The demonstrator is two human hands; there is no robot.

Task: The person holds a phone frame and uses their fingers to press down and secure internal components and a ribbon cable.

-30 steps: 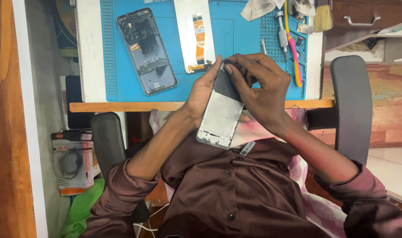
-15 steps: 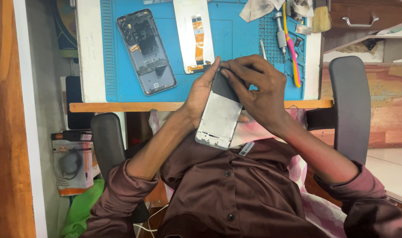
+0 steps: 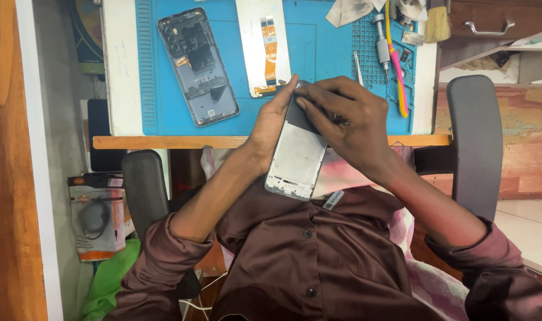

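Both hands point(image 3: 318, 128) grip phone frame point(image 3: 296, 160) past desk edge point(image 3: 164, 142)

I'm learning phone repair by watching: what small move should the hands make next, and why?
Probably keep the left hand steadying the phone frame while the right hand fingertips press on along the dark top strip; both hands already pinch that end.

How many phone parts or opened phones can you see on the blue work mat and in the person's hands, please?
3: an opened phone body on the mat's left, a white screen panel with an orange flex beside it, and a phone frame held in both hands. Smaller parts may be hidden.
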